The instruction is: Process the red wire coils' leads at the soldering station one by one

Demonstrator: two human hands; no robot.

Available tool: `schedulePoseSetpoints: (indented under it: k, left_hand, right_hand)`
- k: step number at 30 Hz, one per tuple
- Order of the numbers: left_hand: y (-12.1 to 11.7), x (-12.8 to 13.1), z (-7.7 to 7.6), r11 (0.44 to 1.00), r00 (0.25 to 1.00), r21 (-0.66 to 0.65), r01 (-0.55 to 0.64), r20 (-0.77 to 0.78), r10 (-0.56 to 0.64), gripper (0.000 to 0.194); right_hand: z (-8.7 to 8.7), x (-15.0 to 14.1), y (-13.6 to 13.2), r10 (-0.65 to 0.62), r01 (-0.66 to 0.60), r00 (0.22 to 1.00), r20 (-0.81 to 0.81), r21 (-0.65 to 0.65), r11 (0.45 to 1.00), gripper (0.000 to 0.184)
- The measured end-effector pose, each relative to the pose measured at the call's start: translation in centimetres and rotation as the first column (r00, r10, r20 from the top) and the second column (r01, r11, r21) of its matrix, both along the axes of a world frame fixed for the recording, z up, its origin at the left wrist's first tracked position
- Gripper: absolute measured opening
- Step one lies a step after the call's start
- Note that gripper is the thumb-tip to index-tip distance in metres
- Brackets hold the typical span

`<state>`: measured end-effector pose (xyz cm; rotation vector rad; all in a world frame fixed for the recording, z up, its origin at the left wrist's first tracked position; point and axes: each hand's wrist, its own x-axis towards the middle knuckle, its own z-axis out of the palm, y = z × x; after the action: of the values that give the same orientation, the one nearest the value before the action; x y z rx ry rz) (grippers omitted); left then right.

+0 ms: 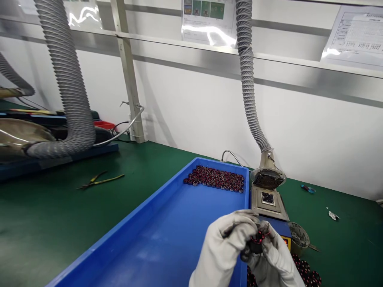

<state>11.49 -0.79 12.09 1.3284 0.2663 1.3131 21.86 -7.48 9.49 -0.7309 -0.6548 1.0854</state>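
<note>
Both my hands wear white gloves and meet at the bottom of the head view. My left hand (223, 247) and my right hand (273, 255) are closed together around a small dark coil with red winding (257, 241). They hover over the near right rim of a long blue tray (155, 223). A batch of several similar dark red coils (215, 178) lies at the tray's far end. More coils (305, 273) lie on the table below my right hand.
A solder pot (267, 199) under a grey fume hose (249, 79) stands right of the tray, with a small metal dish (297, 235) beside it. Yellow-handled pliers (100, 180) lie on the green table at left. A thick hose (64, 79) hangs over equipment far left.
</note>
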Motion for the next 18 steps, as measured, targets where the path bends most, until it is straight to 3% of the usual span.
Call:
schedulePoseSetpoints:
  k: [2,3,6,8,14,16,18]
  left_hand:
    - [0.3,-0.5,0.3,0.995,0.999,-0.098,-0.035,0.011,0.036,0.01]
    - [0.5,-0.8,0.5,0.996,1.0,-0.081,-0.023,-0.024,0.021,0.011]
    - [0.5,-0.8,1.2,0.979,0.966,0.09,0.18,-0.203,-0.159,0.029]
    - [0.2,-0.5,1.2,0.975,0.965,0.068,0.213,-0.168,-0.199,0.021]
    - [0.0,-0.9,1.1,0.989,0.995,-0.144,0.018,0.102,-0.004,0.016]
    - [0.1,-1.6,1.6,0.987,1.0,-0.156,0.028,0.008,-0.028,0.017]
    - [0.1,-1.8,2.0,0.981,0.968,-0.15,0.121,-0.202,-0.15,0.02]
  right_hand:
    - [0.0,0.1,-0.2,0.057,-0.057,0.998,-0.028,0.004,0.998,0.021]
    - [0.1,0.1,-0.3,0.075,-0.075,0.996,-0.041,0.006,0.997,0.021]
    - [0.2,0.2,-0.6,0.089,-0.089,0.995,-0.053,0.0,0.996,0.023]
    - [0.1,0.1,-0.7,0.09,-0.092,0.993,-0.073,-0.019,0.996,0.025]
    - [0.0,0.2,-0.6,0.122,-0.127,0.984,-0.133,-0.032,0.991,0.025]
    - [0.1,0.3,-0.6,0.148,-0.151,0.978,-0.148,-0.011,0.989,0.026]
    - [0.2,0.3,-0.7,0.164,-0.165,0.972,-0.168,0.006,0.986,0.026]
